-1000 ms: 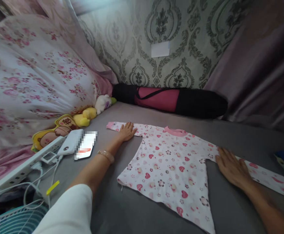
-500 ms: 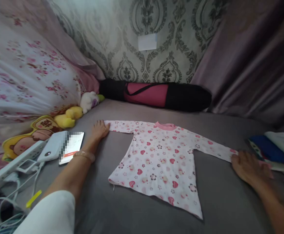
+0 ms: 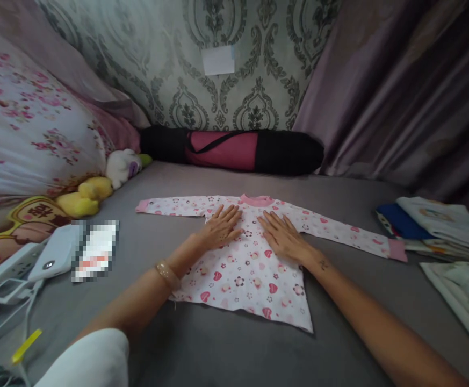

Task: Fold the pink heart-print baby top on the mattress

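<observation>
A child's long-sleeved shirt (image 3: pixel 242 279), white with pink hearts and flowers, lies spread on the grey bed sheet (image 3: pixel 218 357). Its pink collar points away from me, and both sleeves reach out sideways to pink cuffs. My left hand (image 3: pixel 222 227) rests flat on the upper chest, fingers stretched out, below the collar's left side. On the other side of the chest lies my right hand (image 3: pixel 281 235), also flat with fingers apart. Neither hand grips the cloth. Parts of the chest are hidden beneath my palms.
Folded clothes (image 3: pixel 439 220) are stacked at the right, with more light cloth (image 3: pixel 460 301) nearer me. At left are a phone (image 3: pixel 96 250), a white power bank (image 3: pixel 57 252), a power strip (image 3: pixel 11 269) and cables. Plush toys (image 3: pixel 83 199) line the left edge; a black-and-pink bag (image 3: pixel 222 150) lies along the wall.
Both hands have left the sleeve ends and come inward onto the shirt's chest. The pink cuffs are now uncovered. The view has shifted to the right.
</observation>
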### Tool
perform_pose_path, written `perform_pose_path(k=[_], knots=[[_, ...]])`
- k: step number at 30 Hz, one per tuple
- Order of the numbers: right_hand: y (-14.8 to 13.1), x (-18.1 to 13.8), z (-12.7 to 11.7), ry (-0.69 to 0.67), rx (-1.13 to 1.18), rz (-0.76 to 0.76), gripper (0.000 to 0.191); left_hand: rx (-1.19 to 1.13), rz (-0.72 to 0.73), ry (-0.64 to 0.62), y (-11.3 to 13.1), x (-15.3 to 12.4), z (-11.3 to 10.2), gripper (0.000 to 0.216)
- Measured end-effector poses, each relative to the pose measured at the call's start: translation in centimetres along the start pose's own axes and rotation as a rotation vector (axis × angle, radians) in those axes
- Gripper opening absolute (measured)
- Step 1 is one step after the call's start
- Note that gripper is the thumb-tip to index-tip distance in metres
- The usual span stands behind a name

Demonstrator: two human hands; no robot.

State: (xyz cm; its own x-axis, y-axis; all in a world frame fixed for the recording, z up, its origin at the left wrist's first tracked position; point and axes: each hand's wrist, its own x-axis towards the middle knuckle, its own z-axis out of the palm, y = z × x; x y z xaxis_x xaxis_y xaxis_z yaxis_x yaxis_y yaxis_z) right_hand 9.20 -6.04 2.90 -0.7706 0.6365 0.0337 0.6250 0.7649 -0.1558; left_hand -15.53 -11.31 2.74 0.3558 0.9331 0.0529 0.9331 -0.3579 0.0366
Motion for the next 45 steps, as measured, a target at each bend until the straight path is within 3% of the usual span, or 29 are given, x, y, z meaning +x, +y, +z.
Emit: perform_pose_path(k=[5,13,23,28,32,35,40,45], knots=[[1.2,-0.3,1.0,-0.009,0.028,0.002,0.056,-0.076,-0.009,-0.069,-1.2,-0.2,1.2,0.073],[-1.9,-1.6,-0.8,0.024,0.015,-0.09,0.053,-0.093,0.084,-0.069,1.0,-2.5,-1.2,0.071],[-2.6,-1.9,0.9,0.005,0.025,-0.118,0.052,-0.071,0.028,-0.055,1.2,-3.2,1.3,0.07],[-3.2,-2.4,-0.7,-0.01,0.035,-0.093,0.052,-0.107,0.01,-0.136,1.8,-3.6,-1.2,0.073],[-4.8,-4.2,-2.0,0.023,0.029,-0.147,0.052,-0.1,0.069,-0.078,3.3,-5.8,-3.2,0.07],[-5.7,-5.5,-1.4,-0.019,0.018,-0.206,0.052,-0.104,0.128,-0.073,4.4,-7.6,-2.6,0.069],[-5.7,-6.1,0.7,-0.047,0.029,-0.202,0.053,-0.113,0.094,-0.135,5.3,-8.5,-0.5,0.07],[-5.6,-6.0,0.4,-0.048,0.057,-0.201,0.053,-0.127,0.086,-0.161,5.3,-8.1,-1.1,0.07]])
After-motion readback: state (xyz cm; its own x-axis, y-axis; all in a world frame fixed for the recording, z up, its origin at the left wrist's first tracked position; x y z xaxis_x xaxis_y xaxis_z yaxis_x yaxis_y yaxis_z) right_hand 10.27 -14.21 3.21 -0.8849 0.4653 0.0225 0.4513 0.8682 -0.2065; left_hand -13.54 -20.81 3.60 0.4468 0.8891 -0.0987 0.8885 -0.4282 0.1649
